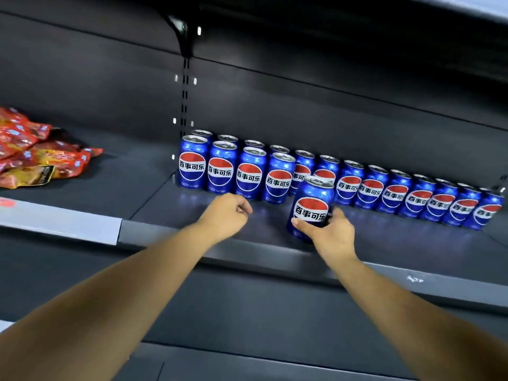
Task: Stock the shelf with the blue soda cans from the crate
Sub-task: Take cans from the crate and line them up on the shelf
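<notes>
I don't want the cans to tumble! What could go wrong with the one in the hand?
1. The right hand grips the blue soda can low down near the shelf's front edge; a slip could drop it off.
2. Sliding it back, it might bump the front row of four cans or the back row and tip them like dominoes.
3. The left hand, curled and holding nothing, sits close to that front row and could nudge it.

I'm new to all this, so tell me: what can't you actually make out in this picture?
- Crate: outside the head view.
- Back-row cans: the front row hides all but their tops.
- Left hand: curled palm faces away.
- Red snack packs: cut by left edge.
- Small print on the held can: too small.
</notes>
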